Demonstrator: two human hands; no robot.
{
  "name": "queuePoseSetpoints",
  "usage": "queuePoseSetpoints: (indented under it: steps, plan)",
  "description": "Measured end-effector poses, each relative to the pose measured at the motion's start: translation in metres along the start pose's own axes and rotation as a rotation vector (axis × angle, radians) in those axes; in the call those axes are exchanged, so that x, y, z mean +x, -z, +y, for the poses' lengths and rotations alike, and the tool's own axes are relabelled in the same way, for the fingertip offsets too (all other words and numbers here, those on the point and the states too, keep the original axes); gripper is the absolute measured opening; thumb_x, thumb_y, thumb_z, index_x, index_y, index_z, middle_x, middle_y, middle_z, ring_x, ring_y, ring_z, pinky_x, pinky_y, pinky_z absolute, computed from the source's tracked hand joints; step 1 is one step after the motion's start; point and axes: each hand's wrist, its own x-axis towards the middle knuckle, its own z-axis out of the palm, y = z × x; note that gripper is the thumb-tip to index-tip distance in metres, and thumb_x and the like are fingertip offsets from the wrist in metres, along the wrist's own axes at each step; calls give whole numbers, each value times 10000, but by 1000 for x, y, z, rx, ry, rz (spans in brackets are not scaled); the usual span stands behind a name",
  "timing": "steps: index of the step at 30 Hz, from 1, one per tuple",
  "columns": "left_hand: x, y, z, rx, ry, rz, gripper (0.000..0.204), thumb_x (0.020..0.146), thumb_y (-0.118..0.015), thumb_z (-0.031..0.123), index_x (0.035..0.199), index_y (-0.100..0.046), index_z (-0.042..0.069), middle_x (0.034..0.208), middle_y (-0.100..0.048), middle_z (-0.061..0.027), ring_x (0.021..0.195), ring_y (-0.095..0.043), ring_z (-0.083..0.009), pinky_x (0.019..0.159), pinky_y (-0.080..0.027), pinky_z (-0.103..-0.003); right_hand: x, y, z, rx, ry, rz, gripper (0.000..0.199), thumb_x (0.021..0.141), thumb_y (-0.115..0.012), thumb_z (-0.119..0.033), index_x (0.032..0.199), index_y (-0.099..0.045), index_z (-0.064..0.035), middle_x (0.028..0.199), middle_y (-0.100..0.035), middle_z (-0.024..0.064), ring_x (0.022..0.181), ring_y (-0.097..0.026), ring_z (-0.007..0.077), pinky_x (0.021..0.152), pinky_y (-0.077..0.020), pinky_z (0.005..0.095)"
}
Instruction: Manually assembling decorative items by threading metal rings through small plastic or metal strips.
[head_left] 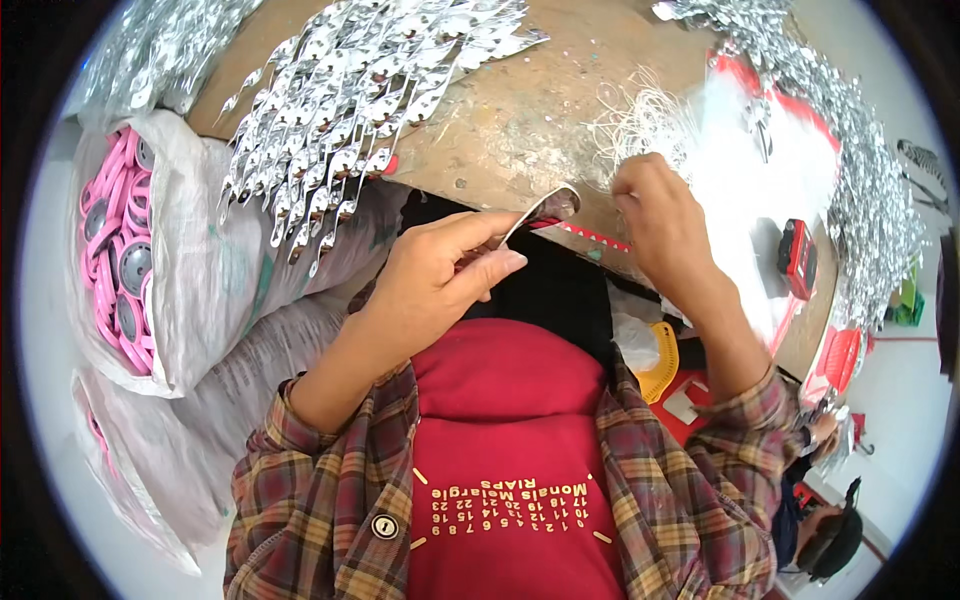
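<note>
My left hand (pixel 440 265) is closed, thumb and forefinger pinching a thin curved piece (pixel 553 206) with a pale rim and a dark, shiny face. This piece stands up from the fingertips at the near edge of the brown table (pixel 500 130). To its right, my right hand (pixel 665 225) has its fingers curled together beside a tangle of white strings (pixel 640 118). Whatever those fingers hold is hidden or too small to see. A red strip with white triangles (pixel 592 238) runs along the table edge between both hands.
Silver leaf-shaped foil strips (pixel 350 95) hang over the table's left edge. Silver tinsel (pixel 850 140), white plastic (pixel 755 200) and a red-and-black device (pixel 797 260) lie right. Left stands a white sack (pixel 190 200) of pink-and-grey parts; a yellow basket (pixel 658 365) sits below the table.
</note>
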Motion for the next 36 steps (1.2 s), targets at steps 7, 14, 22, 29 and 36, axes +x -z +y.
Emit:
queuePoseSetpoints:
  steps: [7,14,22,29,36]
  plan:
    - [1,-5,9,-129,40,0,300,848,-631,108,1117,-588,-20,900,-620,-86,670,-582,-82,555,-477,-215,-9,5,-62,1099,-473,327,61,929,-437,-41,984,-415,-27,821,-547,72,572,-437,55,524,-368,171]
    - [1,-9,7,14,-94,32,330,814,-656,94,1129,-596,16,869,-625,-98,675,-601,-123,602,-478,-244,-10,-1,-73,1332,-598,487,137,886,-528,-27,977,-426,-32,768,-612,102,535,-485,68,492,-389,173]
    - [-2,-11,9,119,-154,68,362,780,-684,102,1130,-607,51,859,-627,-119,733,-622,-182,649,-482,-275,-12,-2,-74,1356,-626,448,150,872,-545,-23,965,-427,-29,753,-629,111,523,-489,63,476,-383,167]
    - [-3,-10,10,164,-202,72,361,775,-686,85,1127,-610,50,850,-625,-116,732,-621,-184,653,-487,-275,-13,-3,-74,1357,-641,465,149,871,-549,-25,962,-431,-35,753,-629,111,544,-509,73,486,-398,175]
    - [-5,-11,10,167,-216,77,364,768,-690,69,1123,-609,47,860,-628,-115,749,-625,-180,659,-491,-271,-12,-4,-75,1378,-649,455,172,866,-552,-17,990,-433,-35,753,-628,111,591,-559,98,512,-431,180]
